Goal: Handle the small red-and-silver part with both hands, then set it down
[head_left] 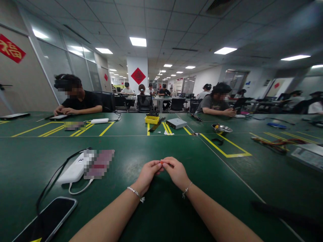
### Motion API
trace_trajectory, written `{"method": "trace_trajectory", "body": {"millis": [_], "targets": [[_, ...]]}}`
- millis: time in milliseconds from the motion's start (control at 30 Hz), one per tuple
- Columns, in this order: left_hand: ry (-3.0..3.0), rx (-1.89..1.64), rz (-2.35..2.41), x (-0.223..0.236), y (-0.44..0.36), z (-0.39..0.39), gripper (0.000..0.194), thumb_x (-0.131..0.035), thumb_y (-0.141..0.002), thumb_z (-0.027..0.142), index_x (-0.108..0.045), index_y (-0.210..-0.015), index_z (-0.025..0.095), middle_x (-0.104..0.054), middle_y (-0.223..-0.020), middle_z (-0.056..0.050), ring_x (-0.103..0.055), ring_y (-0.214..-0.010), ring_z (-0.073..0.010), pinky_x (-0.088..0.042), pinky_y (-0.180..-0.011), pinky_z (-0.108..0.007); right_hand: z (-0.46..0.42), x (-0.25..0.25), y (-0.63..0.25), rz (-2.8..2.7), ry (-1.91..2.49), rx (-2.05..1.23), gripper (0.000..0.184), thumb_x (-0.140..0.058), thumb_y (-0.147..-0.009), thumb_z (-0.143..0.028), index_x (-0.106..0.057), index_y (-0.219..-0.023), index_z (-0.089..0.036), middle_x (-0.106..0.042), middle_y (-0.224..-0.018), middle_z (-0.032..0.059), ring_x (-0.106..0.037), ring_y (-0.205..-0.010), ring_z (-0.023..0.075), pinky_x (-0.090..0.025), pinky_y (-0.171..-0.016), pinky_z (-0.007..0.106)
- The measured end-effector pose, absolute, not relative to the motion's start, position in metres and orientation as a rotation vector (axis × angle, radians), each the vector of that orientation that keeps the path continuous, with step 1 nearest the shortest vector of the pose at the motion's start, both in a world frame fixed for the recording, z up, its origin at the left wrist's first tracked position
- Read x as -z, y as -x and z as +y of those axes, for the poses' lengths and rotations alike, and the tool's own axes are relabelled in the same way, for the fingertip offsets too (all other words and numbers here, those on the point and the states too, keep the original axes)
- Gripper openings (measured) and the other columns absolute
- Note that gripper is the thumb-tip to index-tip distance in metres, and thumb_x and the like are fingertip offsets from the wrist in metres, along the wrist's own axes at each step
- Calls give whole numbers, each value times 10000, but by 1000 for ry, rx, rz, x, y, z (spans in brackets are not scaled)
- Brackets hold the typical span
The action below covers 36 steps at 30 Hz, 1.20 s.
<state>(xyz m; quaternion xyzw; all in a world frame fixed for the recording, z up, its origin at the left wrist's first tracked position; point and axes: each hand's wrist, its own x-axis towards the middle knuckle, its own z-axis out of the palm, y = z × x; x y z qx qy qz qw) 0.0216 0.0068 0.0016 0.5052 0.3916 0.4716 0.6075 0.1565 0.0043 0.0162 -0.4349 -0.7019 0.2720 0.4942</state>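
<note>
A small orange-red piece (162,162) is pinched between the fingertips of both hands, just above the green table (121,211). Its kind is too small to make out, and fingers cover most of it. My left hand (149,172) comes in from the left with thumb and forefinger closed on the piece. From the other side my right hand (176,170) meets it, its fingers closed on the same piece. The hands touch or nearly touch at the tips. Each wrist wears a silvery bracelet.
At left lie a white power bank (74,169) with cables and a dark phone (46,220). Farther off stand a yellow bin (151,120), a grey metal box (176,123) and a metal bowl (222,128). Cables (275,143) lie at right. Two people sit across the table.
</note>
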Motion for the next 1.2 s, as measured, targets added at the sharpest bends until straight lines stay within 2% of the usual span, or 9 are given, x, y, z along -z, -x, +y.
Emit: {"method": "trace_trajectory", "body": {"millis": [267,433,500,600,767,900,1200], "targets": [[-1077,-1096,842,0,-23,6,233,-593,-680,306,-596,-786,99,-616,-698,-44,-543,-604,-74,-387,-554,-171,4,-13,-157,-1820,1045,-608,255,-471,-689,-126,-643,-855,-215,-590,-901,40,-540,-825,139,-447,-721,278],[-919,-1095,830,-4,-21,6,175,-584,-701,244,-586,-820,116,-634,-801,-64,-583,-711,-98,-436,-638,-186,0,-12,-153,-1961,1040,-324,357,-529,-640,-118,-583,-974,-231,-568,-995,43,-473,-962,178,-366,-856,352],[-868,-1106,801,-7,-23,4,155,-576,-710,229,-580,-821,122,-633,-828,-71,-590,-758,-113,-446,-653,-192,-3,-12,-151,-1980,1068,-226,372,-544,-646,-146,-559,-1008,-230,-554,-1020,52,-459,-972,191,-350,-866,364],[-852,-1101,755,-11,-27,0,154,-567,-719,231,-576,-823,117,-637,-820,-77,-593,-749,-116,-450,-651,-197,-6,-13,-149,-1959,1119,-99,309,-540,-679,-199,-547,-987,-194,-555,-980,74,-461,-938,202,-354,-843,354],[-860,-1087,717,-9,-33,-4,188,-576,-707,264,-583,-799,101,-638,-759,-71,-585,-673,-107,-445,-650,-208,-7,-16,-153,-2019,1133,44,135,-477,-736,-220,-559,-838,-188,-569,-830,59,-477,-847,196,-359,-785,337],[-842,-1063,682,-8,-31,-4,202,-616,-668,265,-591,-784,101,-634,-753,-69,-584,-695,-117,-443,-668,-212,-7,-16,-155,-2037,1122,85,121,-505,-718,-220,-549,-825,-188,-568,-803,46,-479,-819,192,-359,-759,330],[-870,-1062,734,-10,-26,-2,181,-611,-662,273,-580,-725,106,-635,-736,-69,-578,-705,-129,-433,-660,-222,-10,-18,-154,-2068,1181,145,100,-510,-724,-277,-532,-766,-189,-542,-720,19,-477,-757,163,-310,-824,335]]}}
